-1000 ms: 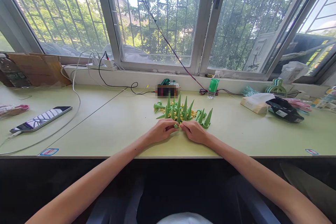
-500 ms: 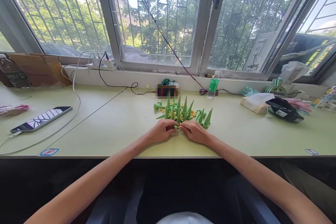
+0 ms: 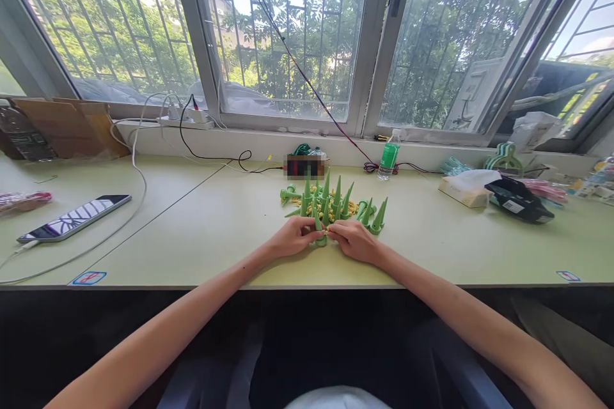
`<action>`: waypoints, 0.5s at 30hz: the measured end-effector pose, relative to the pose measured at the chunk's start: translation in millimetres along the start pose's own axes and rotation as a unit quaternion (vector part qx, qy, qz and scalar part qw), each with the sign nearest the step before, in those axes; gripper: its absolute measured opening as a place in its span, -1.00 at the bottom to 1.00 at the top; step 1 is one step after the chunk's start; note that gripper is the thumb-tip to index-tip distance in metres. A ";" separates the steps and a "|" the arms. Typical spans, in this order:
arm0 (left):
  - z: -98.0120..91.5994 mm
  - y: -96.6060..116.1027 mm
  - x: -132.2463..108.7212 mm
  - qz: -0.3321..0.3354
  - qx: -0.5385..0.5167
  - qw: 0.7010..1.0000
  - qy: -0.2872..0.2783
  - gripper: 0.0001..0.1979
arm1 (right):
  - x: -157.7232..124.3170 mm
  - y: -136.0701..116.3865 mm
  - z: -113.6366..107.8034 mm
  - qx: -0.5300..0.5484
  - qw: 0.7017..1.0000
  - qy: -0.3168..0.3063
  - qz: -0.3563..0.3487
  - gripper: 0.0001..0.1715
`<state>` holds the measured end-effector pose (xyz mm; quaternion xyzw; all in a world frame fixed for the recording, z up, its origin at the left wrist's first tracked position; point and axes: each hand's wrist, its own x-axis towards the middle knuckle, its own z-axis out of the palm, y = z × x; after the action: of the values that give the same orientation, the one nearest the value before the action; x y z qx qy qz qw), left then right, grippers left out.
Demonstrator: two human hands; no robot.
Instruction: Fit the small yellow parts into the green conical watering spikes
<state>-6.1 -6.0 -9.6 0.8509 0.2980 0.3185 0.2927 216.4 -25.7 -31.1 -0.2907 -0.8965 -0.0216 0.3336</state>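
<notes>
My left hand (image 3: 293,238) is closed around a green plastic watering spike (image 3: 317,222), which stands with its point up and its wider base (image 3: 321,241) low, near the table. Against that base, the fingertips of my right hand (image 3: 355,240) are pinched together on a small part, pale yellowish where it shows; its shape is mostly hidden. Just beyond both hands, several green spikes (image 3: 338,195) stand upright among small yellow parts (image 3: 354,208). A few more spikes (image 3: 378,216) stand or lean to the right of the pile.
A bottle with a green label (image 3: 389,156) stands near the window wall. Farther right are a tissue pack (image 3: 465,188) and a black packet (image 3: 520,201). On the left lie a phone (image 3: 75,217) and its white cable (image 3: 139,204). The table's front edge (image 3: 307,287) runs below my forearms.
The spike in my left hand has turned from mostly hidden between the fingers to point-up, with its base now visible. My right hand has barely moved and keeps its pinch.
</notes>
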 end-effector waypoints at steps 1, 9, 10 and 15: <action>0.0 0.6 -0.1 0.001 0.001 1.000 -0.001 -0.62 | 0.5 -0.4 0.3 0.001 1.000 0.003 0.007 -0.70; 2.7 -2.5 0.2 0.031 0.042 0.999 0.010 -0.71 | 2.6 -0.2 1.6 0.021 0.999 0.005 0.032 -0.73; 3.0 -3.4 0.2 0.038 0.048 0.998 0.011 -0.71 | 2.5 -0.1 1.7 0.022 0.999 0.003 0.033 -0.73; 2.6 -4.2 0.3 0.059 0.065 0.996 0.010 -0.72 | 2.4 0.4 2.5 0.025 0.999 -0.008 0.041 -0.73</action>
<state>-5.3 -3.8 -14.0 0.8811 0.2702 0.3239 0.2139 213.7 -23.6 -31.7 -0.3191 -0.8867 0.0172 0.3341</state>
